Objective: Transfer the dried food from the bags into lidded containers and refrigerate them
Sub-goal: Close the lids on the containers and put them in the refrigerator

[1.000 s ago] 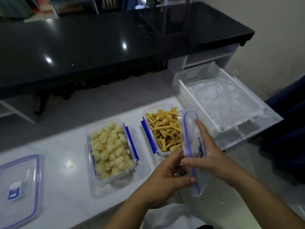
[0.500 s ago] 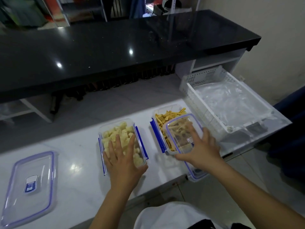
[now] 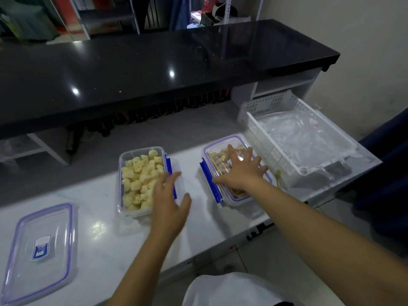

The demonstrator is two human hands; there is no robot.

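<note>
Head cam: lid now down on the stick-snack box, both hands out over the white tabletop [image 3: 99, 226].

Vs half a sec ago: right hand [image 3: 239, 171] has laid the lid [image 3: 223, 151] flat on the right container [image 3: 230, 197], fingers spread & pressing on top; before, the lid sat tilted, overhanging the near edge. Left hand [image 3: 169, 206] has come off the cube-filled container [image 3: 141, 180], now just beside its near-right corner, fingers loose, holding nothing. Both boxes run long axis away from the person, toward the black counter [image 3: 154, 69], side by side, apart. Spare lid [image 3: 39, 250] lies flat far left, same orientation. White basket [image 3: 256, 127] w/ clear plastic sits right of the boxes.
</note>
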